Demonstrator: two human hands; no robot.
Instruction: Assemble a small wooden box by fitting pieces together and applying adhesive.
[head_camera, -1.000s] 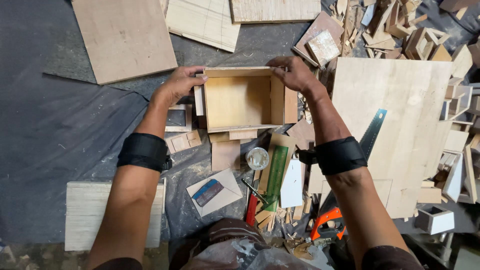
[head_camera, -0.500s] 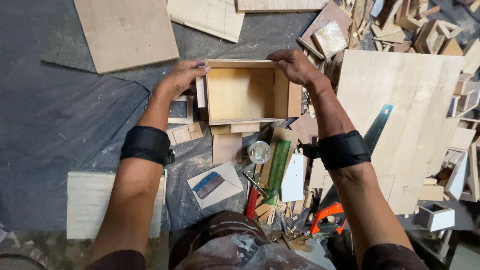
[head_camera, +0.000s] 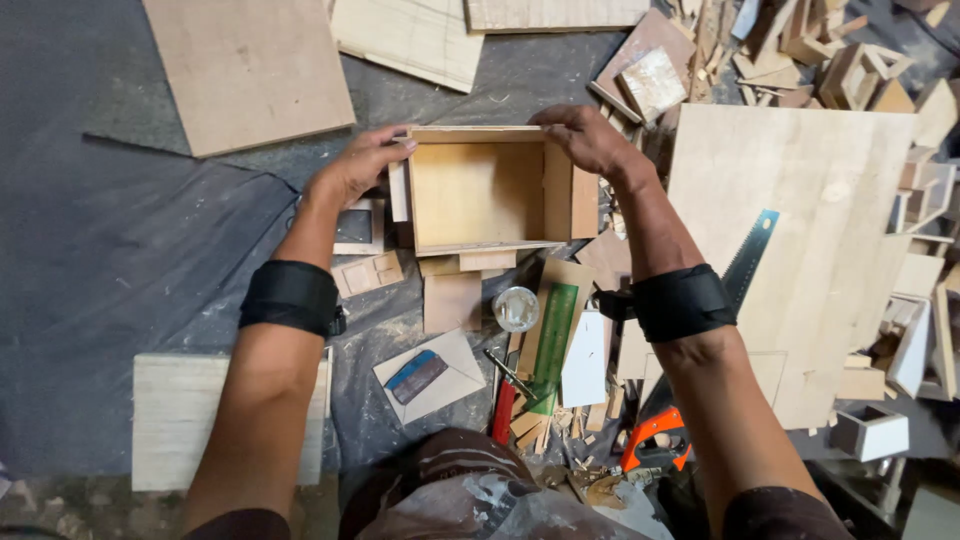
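Observation:
An open wooden box (head_camera: 478, 192) of thin plywood stands on the dark floor sheet, its open side facing up at me. My left hand (head_camera: 358, 166) grips its far left corner, fingers curled over the top edge. On the far right corner rests my right hand (head_camera: 587, 138), fingers over the rim and thumb on the side panel. Both wrists wear black bands. A loose plywood strip (head_camera: 585, 202) leans against the box's right wall.
Large plywood sheets lie at the back left (head_camera: 250, 70) and right (head_camera: 800, 250), with a handsaw (head_camera: 700, 350) by my right arm. Near my knees: a green ruler (head_camera: 553, 345), a small glass jar (head_camera: 516, 308), a red tool (head_camera: 504, 410), offcuts and small wooden boxes (head_camera: 870, 432).
Both hands keep their hold on the box's far corners; the view has drifted slightly, and nothing else has moved.

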